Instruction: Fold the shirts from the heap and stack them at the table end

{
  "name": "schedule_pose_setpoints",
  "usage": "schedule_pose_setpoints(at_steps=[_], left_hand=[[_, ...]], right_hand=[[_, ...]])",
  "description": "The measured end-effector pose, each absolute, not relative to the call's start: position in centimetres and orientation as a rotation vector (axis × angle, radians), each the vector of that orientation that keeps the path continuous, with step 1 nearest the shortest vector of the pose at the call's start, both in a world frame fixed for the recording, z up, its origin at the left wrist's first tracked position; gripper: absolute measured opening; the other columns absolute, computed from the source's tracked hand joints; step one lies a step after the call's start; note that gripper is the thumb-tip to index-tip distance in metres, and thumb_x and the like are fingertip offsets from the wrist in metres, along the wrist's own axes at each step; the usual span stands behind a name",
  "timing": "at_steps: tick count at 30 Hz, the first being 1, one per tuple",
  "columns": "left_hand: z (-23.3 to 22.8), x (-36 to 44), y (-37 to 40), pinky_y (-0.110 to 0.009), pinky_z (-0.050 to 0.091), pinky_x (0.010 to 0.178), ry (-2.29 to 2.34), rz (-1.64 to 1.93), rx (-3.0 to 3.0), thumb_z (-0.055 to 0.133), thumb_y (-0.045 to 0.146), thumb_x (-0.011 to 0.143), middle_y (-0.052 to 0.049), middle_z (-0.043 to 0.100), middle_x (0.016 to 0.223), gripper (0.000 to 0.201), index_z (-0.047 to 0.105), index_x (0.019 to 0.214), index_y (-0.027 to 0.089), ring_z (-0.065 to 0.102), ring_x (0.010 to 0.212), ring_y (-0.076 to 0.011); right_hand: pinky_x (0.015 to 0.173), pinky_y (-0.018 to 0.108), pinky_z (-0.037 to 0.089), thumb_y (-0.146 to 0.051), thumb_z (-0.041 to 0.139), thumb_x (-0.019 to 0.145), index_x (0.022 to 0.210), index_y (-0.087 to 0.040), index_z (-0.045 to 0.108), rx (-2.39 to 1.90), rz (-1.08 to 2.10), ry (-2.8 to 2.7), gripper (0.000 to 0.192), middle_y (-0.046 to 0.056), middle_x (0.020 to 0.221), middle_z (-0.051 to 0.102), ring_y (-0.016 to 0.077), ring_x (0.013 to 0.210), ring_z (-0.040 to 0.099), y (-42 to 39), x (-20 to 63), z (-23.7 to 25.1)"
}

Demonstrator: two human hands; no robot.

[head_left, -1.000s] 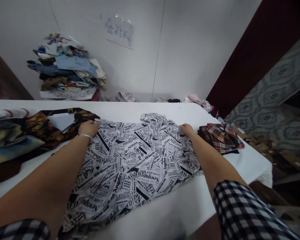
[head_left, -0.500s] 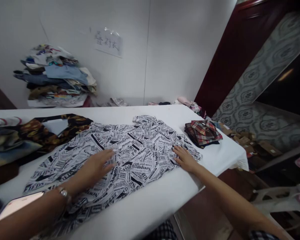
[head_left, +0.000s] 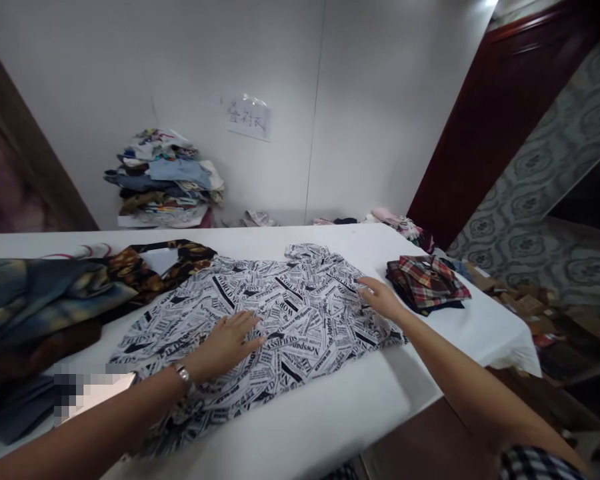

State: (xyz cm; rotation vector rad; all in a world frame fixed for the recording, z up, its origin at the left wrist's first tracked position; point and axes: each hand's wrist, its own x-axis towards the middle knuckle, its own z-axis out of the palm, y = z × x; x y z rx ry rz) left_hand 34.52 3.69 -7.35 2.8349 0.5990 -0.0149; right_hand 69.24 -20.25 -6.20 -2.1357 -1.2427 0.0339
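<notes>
A white shirt with a black newspaper print [head_left: 300,313] lies spread on the white table, its collar [head_left: 307,251] toward the far side. My left hand [head_left: 230,340] rests on the shirt's middle, palm down with fingers spread. Over the shirt's right part, near the sleeve, is my right hand [head_left: 383,300]. Its fingers are stretched and apart, touching or just above the cloth. To the right of that hand sits a folded stack of plaid shirts [head_left: 433,283].
Left of the shirt lie a dark floral-print shirt [head_left: 125,267] and a heap of plaid clothes [head_left: 45,293]. A partly blurred-out bright screen [head_left: 105,393] is beside my left forearm. A tall clothes pile [head_left: 165,177] stands behind the table [head_left: 350,233]. Cardboard boxes [head_left: 530,307] lie right.
My right hand has moved up the shirt's right side, away from the near edge. My left hand stays on the shirt's middle. The view has swung left.
</notes>
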Motion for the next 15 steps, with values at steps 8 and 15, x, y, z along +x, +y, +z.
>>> schedule_pose_setpoints(at_steps=[8,15], left_hand=[[-10.1,37.6,0.4,-0.058,0.018,0.115,0.300,0.132,2.887,0.034,0.062,0.090,-0.009,0.030,0.155,0.066,0.035,0.147,0.027,0.023,0.144,-0.0299],[-10.7,36.9,0.0,-0.056,0.019,0.117,0.331,0.116,2.935,0.036,0.058,0.092,-0.004,0.028,0.157,0.062,0.032,0.148,0.032,0.024,0.144,-0.0284]], right_hand=[[0.080,0.030,0.050,-0.033,0.044,0.086,0.099,-0.014,0.074,-2.223,0.082,-0.938,0.038,0.005,0.088,0.074,0.0233,0.089,0.067,-4.6,74.8,-3.3],[0.097,0.031,0.044,-0.028,0.053,0.081,0.132,-0.010,0.054,-2.346,0.192,-0.838,0.054,0.014,0.128,0.062,0.0259,0.118,0.057,4.2,77.2,-6.1]])
